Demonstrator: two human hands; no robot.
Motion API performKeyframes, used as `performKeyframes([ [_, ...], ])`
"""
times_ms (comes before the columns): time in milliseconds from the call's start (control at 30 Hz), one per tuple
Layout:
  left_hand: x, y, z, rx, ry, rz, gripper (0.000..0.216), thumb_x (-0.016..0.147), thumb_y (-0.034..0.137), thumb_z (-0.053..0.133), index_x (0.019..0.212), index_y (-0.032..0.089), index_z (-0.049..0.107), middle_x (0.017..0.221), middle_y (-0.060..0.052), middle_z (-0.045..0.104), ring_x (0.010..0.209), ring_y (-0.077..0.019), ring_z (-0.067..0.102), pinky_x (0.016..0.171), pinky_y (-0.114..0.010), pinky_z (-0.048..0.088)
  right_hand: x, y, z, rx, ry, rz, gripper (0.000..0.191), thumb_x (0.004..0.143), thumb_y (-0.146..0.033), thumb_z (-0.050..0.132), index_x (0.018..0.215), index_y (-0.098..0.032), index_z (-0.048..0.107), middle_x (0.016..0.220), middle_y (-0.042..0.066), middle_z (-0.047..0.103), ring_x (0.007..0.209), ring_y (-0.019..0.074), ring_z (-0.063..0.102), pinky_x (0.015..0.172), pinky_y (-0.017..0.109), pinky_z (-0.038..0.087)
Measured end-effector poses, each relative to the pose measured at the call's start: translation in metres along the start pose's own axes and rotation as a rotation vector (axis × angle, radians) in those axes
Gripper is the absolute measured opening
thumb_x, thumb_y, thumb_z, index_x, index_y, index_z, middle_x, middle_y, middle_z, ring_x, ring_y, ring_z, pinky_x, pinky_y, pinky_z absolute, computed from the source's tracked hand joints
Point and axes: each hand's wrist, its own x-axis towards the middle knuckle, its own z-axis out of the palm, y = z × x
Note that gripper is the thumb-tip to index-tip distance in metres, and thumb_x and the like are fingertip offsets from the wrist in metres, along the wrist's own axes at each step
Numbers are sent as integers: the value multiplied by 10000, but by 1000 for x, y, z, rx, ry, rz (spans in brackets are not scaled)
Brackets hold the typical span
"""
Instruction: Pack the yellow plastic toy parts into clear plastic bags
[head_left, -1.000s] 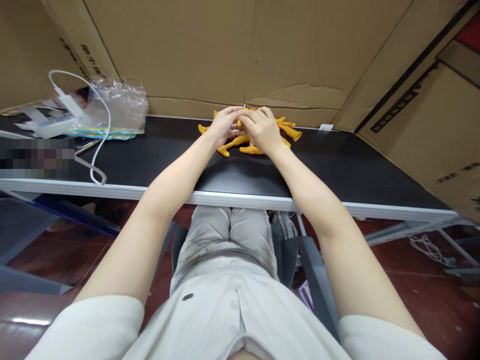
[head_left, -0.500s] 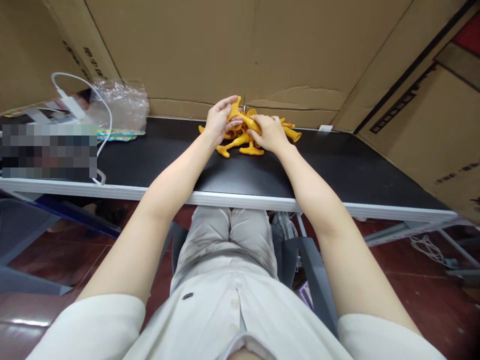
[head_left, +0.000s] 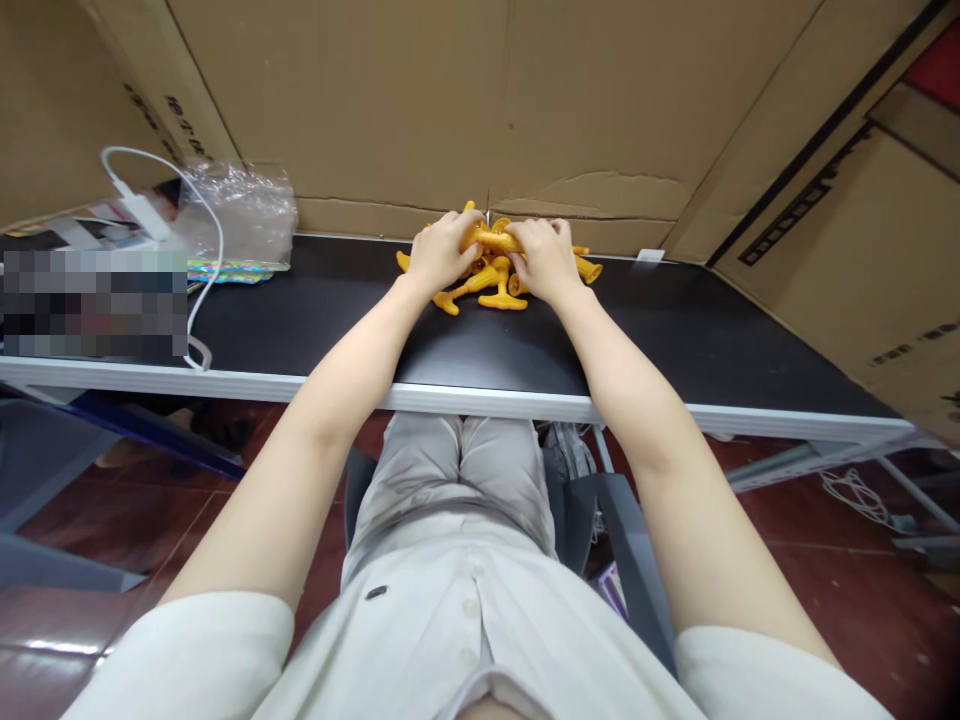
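Over a pile of yellow plastic parts, my left hand point(head_left: 439, 254) and my right hand point(head_left: 547, 260) are closed on opposite ends of a yellow plastic piece point(head_left: 495, 241). My fingers hide both ends of it, so its full shape does not show. Just below, a yellow part with a T-shaped end point(head_left: 502, 300) lies on the black tabletop. Beside it rests a ribbed yellow part point(head_left: 474, 284) with a flared end pointing left. To the right of my right hand a hollow yellow tube end point(head_left: 590, 271) sticks out.
A cardboard wall point(head_left: 495, 110) stands behind the black table point(head_left: 675, 340). On the left are a clear plastic bag point(head_left: 247, 215), a white cable point(head_left: 219, 230) and a blurred-out patch point(head_left: 90, 305). A small white object point(head_left: 650, 256) sits at the back edge, right.
My left hand has turned over, palm down, and its fingers have closed round the left end of the yellow piece. The piece is now more level, and my right hand has shifted slightly.
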Motion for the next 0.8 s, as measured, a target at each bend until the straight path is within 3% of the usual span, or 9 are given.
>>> performKeyframes([
  [200,3,-8,-1,30,50,39,503,874,257,706,1370,338,744,1432,-74,764,1465,-382,631,1214,-463,493,1,-5,0,8,13,-32,518,1100,-316,404,1556,-135,570,1570,225,654,1449,404,575,1277,663,324],
  [433,4,-12,4,241,64,91,521,921,331,647,1439,341,700,1437,-72,782,1377,-347,708,1180,-440,527,2,-6,-3,-75,-25,-14,467,1082,-246,383,1468,-120,615,1474,245,694,1420,409,589,1288,701,292],
  [800,3,-9,7,206,87,81,502,908,285,655,1407,317,702,1344,-76,815,1326,-355,733,1140,-433,536,2,-9,-6,-167,56,-25,424,1089,-194,380,1424,-149,636,1445,214,701,1401,390,619,1283,705,313],
])
